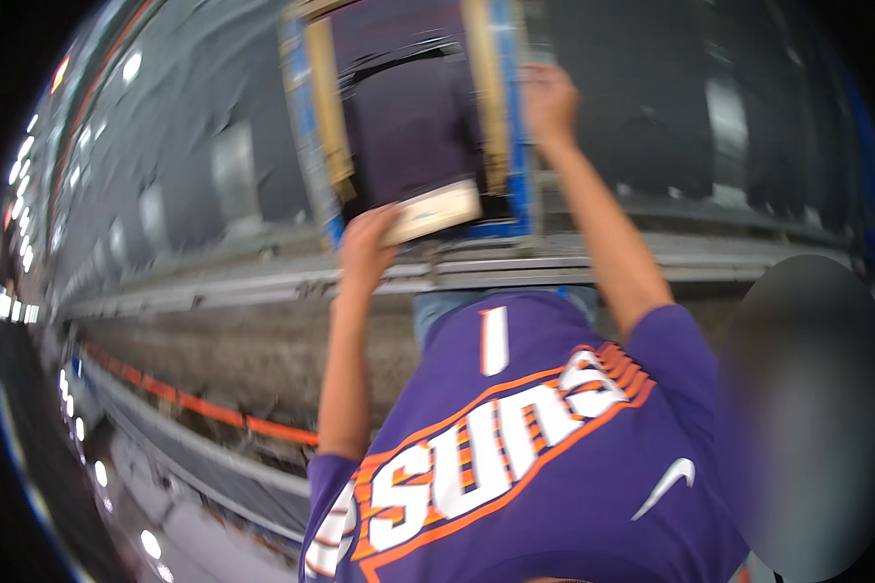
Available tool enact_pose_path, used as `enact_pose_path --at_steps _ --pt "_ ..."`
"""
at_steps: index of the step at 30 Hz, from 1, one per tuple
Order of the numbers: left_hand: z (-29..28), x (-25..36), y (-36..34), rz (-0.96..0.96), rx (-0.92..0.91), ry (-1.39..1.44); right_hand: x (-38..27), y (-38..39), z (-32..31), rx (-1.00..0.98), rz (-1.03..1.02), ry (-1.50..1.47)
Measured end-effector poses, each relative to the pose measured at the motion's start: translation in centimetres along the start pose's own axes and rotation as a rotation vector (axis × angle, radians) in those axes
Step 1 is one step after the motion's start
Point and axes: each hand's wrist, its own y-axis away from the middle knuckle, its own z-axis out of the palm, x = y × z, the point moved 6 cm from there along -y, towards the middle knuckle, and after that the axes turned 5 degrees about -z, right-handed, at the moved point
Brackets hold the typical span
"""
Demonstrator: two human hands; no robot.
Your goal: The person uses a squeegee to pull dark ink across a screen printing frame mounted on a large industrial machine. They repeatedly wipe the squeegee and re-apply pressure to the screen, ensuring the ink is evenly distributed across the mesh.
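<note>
Purple jersey (535,447) below; both hands grip a blue-edged wooden frame (413,117).

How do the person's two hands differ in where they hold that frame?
The left hand grips the wooden frame at its pale near corner, low in the view. The right hand sits higher, against the frame's blue-edged right side. Both arms are bare and stretched out, and both hands touch the frame.

A flat box (413,117) stands upright at top centre: dark purple face, tan side strips, blue edges, a pale label (433,212) along its lower end.
</note>
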Motion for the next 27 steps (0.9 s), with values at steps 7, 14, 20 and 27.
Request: enact_pose_path --at_steps 7,14,20,27 --pt "-2.7 -8.2 0.6 -0.106 -0.095 -0.104 0.4 4.8 9.7 0.052 0.162 -0.127" --pt "-3.6 -11.4 1.5 -0.090 -0.091 -0.122 -0.7 6.0 11.8 0.094 0.155 -0.121" --pt "-3.4 -11.4 1.8 -0.098 -0.063 -0.091 -1.0 6.2 11.4 0.103 0.153 -0.114" --pt "-2.9 -10.9 2.3 -0.028 -0.026 -0.099 -1.0 6.3 11.2 0.169 0.099 -0.043"
